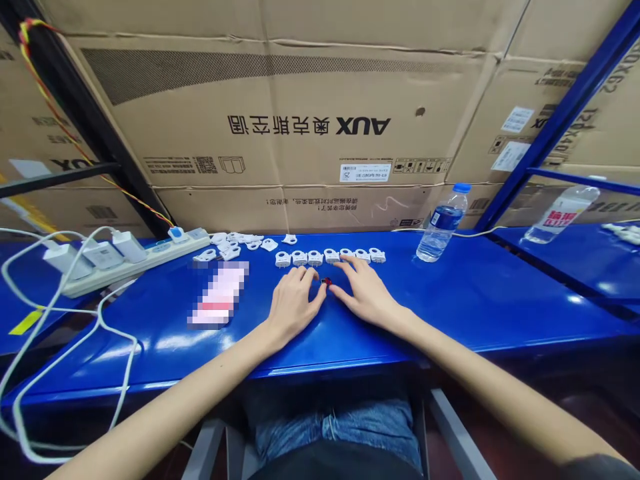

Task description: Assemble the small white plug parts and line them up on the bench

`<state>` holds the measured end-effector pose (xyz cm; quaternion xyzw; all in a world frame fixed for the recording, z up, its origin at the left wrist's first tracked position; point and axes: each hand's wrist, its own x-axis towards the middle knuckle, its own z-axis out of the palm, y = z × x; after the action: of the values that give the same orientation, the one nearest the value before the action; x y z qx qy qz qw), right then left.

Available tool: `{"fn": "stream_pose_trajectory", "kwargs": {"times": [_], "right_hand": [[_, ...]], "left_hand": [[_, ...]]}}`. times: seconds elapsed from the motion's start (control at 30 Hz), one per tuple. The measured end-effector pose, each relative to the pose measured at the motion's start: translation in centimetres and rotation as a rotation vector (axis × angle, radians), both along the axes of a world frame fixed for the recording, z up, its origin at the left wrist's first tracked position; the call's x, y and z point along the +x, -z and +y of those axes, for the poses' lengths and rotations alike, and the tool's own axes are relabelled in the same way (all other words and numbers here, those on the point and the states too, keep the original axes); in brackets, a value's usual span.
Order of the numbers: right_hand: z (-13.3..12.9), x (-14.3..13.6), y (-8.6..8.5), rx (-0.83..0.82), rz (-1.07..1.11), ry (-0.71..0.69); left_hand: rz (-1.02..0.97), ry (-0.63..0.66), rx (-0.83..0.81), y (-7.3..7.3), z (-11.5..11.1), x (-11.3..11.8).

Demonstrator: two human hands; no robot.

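Left hand (296, 299) and right hand (364, 288) loosely curled; whether small red piece (327, 281) between them is gripped cannot be told. Piece judged light, stiff; best pinched by edges. White ring-topped pieces (315, 258) lined up near fingertips on blue surface (480, 307); water bottle (441, 223) set farther right.

Glossy blue bench (500, 300) across the middle, brown cardboard cartons (310, 80) with upside-down AUX lettering along the far side, black post (99, 127) at left, blue post (556, 130) at right, second blue bench (590, 267) farther right, dark floor (510, 463) near right.
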<state>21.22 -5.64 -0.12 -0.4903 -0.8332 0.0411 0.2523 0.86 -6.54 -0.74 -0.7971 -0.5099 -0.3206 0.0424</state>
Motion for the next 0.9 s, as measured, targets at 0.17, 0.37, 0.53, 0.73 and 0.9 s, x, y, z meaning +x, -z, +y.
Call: {"fn": "stream_pose_trajectory", "kwargs": {"times": [0.17, 0.37, 0.53, 0.73, 0.9], "right_hand": [[-4.2, 1.9, 0.8, -0.163, -0.087, 0.076], [-5.0, 1.8, 1.3, -0.275, -0.187, 0.088], [-4.8, 1.7, 1.4, -0.274, -0.206, 0.083], [-5.0, 1.7, 1.4, -0.276, -0.187, 0.086], [-4.9, 1.7, 1.1, -0.258, 0.065, 0.1]], "left_hand": [[0.09, -0.095, -0.08, -0.1, -2.3, 0.1], [0.168, -0.119, -0.248, 1.6, -4.1, -1.0], [0.215, -0.069, -0.356, 2.2, -4.2, -1.5], [0.229, -0.073, -0.382, 2.0, -4.3, -1.2], [0.104, -0.026, -0.436, 1.0, -4.0, -1.8]]}}
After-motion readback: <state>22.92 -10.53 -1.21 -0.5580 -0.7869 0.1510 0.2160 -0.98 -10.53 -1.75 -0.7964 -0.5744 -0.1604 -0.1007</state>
